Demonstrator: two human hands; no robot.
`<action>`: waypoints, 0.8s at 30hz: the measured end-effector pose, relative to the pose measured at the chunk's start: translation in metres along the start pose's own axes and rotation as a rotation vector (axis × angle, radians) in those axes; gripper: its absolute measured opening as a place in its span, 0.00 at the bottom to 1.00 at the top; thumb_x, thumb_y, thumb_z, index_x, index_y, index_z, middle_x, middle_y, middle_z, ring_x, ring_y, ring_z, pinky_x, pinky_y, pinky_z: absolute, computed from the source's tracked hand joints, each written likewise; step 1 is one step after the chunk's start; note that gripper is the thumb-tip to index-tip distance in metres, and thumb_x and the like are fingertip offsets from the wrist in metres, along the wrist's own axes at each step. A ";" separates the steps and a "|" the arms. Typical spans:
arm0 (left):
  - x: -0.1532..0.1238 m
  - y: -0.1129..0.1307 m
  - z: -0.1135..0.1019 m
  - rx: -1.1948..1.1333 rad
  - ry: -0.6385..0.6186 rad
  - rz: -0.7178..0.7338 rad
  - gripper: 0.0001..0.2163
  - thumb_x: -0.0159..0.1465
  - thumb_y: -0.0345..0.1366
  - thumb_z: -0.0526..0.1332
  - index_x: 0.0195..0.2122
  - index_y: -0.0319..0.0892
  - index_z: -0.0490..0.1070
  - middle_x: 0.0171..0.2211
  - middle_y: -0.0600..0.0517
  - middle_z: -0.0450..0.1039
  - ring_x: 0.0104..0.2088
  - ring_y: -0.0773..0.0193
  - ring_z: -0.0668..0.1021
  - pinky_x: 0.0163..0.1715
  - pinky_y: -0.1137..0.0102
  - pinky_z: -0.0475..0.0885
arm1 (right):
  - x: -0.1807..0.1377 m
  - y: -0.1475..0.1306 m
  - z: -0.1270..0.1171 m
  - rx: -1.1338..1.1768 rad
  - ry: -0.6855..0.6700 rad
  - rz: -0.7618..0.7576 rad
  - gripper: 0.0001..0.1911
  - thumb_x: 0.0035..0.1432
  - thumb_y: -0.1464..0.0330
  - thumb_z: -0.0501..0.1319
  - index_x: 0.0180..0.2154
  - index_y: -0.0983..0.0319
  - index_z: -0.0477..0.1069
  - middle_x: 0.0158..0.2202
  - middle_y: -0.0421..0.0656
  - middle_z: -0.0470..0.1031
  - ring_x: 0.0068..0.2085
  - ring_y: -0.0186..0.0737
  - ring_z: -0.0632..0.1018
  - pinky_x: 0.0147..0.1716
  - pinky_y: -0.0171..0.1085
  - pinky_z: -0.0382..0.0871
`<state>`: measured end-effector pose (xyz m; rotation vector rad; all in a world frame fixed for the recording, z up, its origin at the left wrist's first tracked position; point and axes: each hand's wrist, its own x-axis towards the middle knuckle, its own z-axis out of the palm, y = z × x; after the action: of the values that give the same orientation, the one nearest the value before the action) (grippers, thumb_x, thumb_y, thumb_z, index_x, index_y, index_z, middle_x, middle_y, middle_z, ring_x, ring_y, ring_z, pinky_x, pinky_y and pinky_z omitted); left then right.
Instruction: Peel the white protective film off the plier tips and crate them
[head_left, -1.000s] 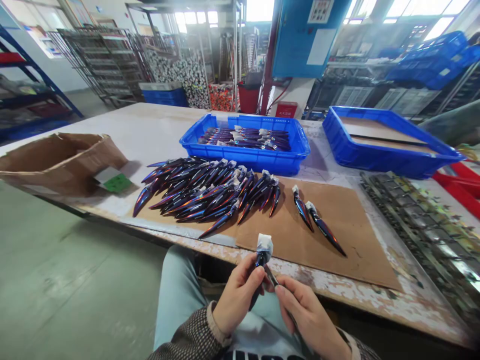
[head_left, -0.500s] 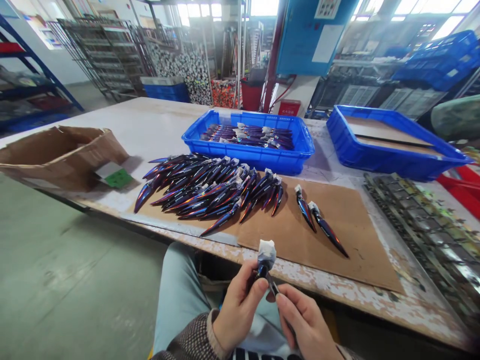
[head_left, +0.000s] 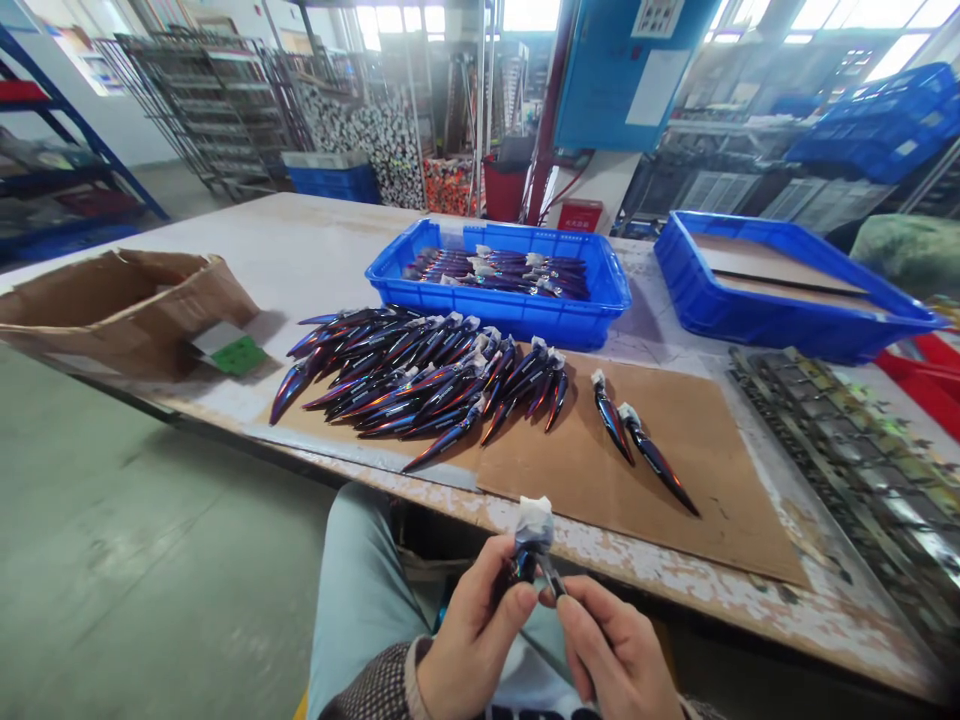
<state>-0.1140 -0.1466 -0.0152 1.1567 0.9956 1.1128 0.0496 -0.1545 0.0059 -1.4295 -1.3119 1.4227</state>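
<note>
My left hand is closed around a glossy dark blade-shaped part, its end wrapped in whitish tape pointing up and away from me. A slim metal tool, looking like a small knife, is pinched in my right hand, its tip against the part just below the wrapping. Most of the held part is hidden by my fingers. Beyond my hands, two similar parts lie on a cardboard sheet, and a large heap of them lies to the left.
A blue crate behind the heap holds more such parts. Another blue crate with boards stands back right, beside rows of metal racks. At left sits an open cardboard box with a green-marked card. The table's front edge runs before my lap.
Both hands have dropped slightly toward me with the part. The tool's tip has shifted up toward the wrapped end. Things on the table stay where they were.
</note>
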 end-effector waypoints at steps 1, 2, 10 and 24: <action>-0.001 0.000 -0.001 0.012 0.001 -0.002 0.18 0.70 0.44 0.59 0.58 0.44 0.68 0.42 0.46 0.75 0.41 0.57 0.76 0.45 0.65 0.72 | 0.000 -0.001 0.000 -0.017 0.005 -0.018 0.29 0.63 0.43 0.55 0.34 0.61 0.78 0.12 0.34 0.58 0.14 0.34 0.60 0.16 0.34 0.55; -0.002 0.000 -0.002 0.021 -0.001 -0.006 0.18 0.70 0.45 0.59 0.57 0.44 0.68 0.41 0.46 0.75 0.41 0.57 0.75 0.45 0.65 0.71 | 0.001 -0.001 -0.001 -0.033 0.007 -0.032 0.28 0.63 0.43 0.55 0.34 0.60 0.78 0.12 0.34 0.59 0.15 0.34 0.61 0.16 0.34 0.56; 0.003 0.003 0.003 -0.062 0.038 -0.042 0.17 0.69 0.47 0.59 0.53 0.43 0.68 0.40 0.47 0.74 0.40 0.58 0.75 0.44 0.65 0.71 | 0.011 0.002 -0.012 0.000 -0.208 0.007 0.28 0.66 0.44 0.53 0.39 0.62 0.76 0.14 0.32 0.57 0.15 0.32 0.58 0.17 0.33 0.55; 0.009 0.003 0.006 -0.205 0.137 -0.049 0.16 0.66 0.48 0.64 0.49 0.43 0.71 0.36 0.50 0.73 0.34 0.62 0.75 0.38 0.68 0.72 | 0.017 0.004 -0.007 0.041 -0.265 0.034 0.29 0.65 0.43 0.53 0.38 0.63 0.73 0.13 0.30 0.56 0.15 0.30 0.56 0.16 0.30 0.53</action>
<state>-0.1066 -0.1386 -0.0115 0.8968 0.9836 1.2364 0.0545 -0.1383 -0.0009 -1.2735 -1.4153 1.6974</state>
